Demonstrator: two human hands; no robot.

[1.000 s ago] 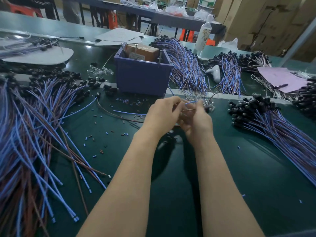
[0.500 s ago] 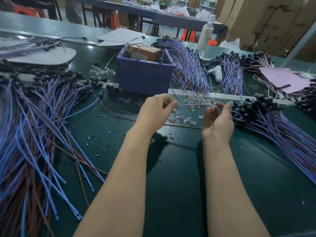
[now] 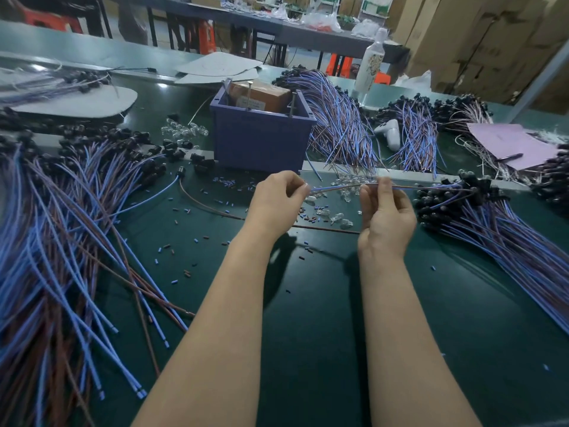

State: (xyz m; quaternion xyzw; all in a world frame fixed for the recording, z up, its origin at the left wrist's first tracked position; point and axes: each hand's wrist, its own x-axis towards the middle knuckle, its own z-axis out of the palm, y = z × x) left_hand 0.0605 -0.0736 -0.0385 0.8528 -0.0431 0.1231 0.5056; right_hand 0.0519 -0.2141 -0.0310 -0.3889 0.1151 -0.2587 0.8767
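The wire pair [image 3: 338,187] consists of one blue and one brown lead, thin, round and smooth-sheathed, running side by side in a nearly straight, level line above the dark green table mat [image 3: 308,318].

The left hand [image 3: 277,204] is curled, and its thumb and fingertips [image 3: 303,189] pinch the near end of the pair. The right hand [image 3: 388,217] faces palm-in with the thumb upright. Its thumb and fingers close on the pair further along. Past the right hand, the pair continues to a black cap [image 3: 474,188] at the edge of the right-hand wire heap [image 3: 508,248].

Below the held span lie small clear glass-like bulbs [image 3: 337,217] and short blue and brown sheath offcuts [image 3: 184,211] (these are scattered loosely over the mat). A single brown lead [image 3: 323,228] lies flat on the mat under the hands. A second, larger heap of blue and brown wires [image 3: 61,235] fans out at left. A square purple plastic bin [image 3: 261,140] stands just behind the hands.
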